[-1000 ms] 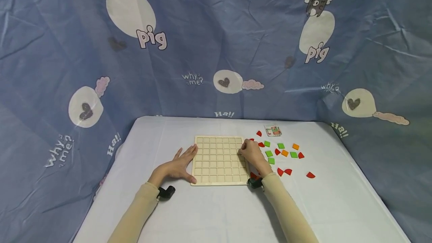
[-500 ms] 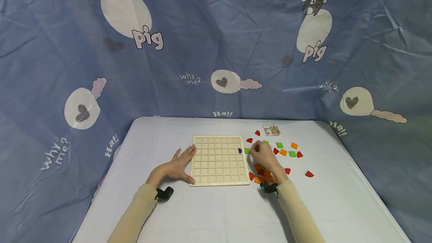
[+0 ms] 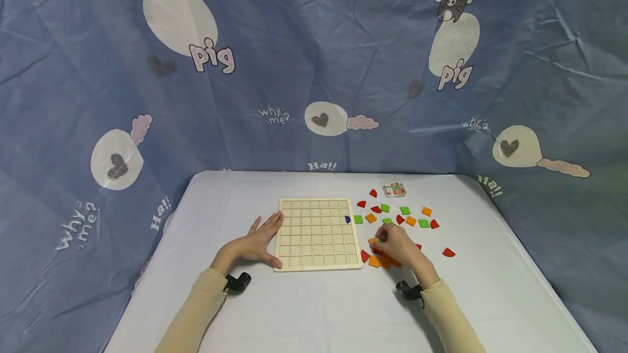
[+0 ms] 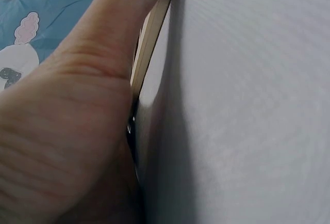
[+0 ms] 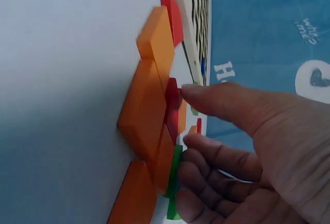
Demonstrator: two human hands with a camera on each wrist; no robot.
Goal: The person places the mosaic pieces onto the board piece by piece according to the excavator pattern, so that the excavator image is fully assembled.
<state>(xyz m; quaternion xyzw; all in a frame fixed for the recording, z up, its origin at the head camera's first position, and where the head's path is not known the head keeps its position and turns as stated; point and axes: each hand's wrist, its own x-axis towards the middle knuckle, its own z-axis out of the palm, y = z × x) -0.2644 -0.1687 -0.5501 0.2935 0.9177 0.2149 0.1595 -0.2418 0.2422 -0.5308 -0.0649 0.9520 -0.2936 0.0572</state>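
My left hand (image 3: 256, 241) lies with thumb and fingers spread along the left edge of a pale wooden grid board (image 3: 315, 237); in the left wrist view its thumb side meets the board's edge (image 4: 149, 41). A small dark blue rounded piece (image 3: 348, 219) sits in the board's rightmost column. Right of the board, my right hand (image 3: 398, 243) is low over a heap of orange and red tiles. In the right wrist view, its thumb and index fingertip stand apart, with nothing between them, right beside a red tile (image 5: 172, 108) and several orange tiles (image 5: 142, 108). Its other fingers are loosely curled.
Several green squares (image 3: 404, 211), orange squares (image 3: 427, 211) and red quarter-round pieces (image 3: 448, 253) are scattered right of the board. A small printed card or packet (image 3: 393, 189) lies at the back. Blue patterned cloth (image 3: 275, 70) walls in the white table (image 3: 314, 309).
From the board's right column, my right hand has moved right and then nearer to the heap. The blue piece now shows where that hand was. My left hand stays on the board's edge.
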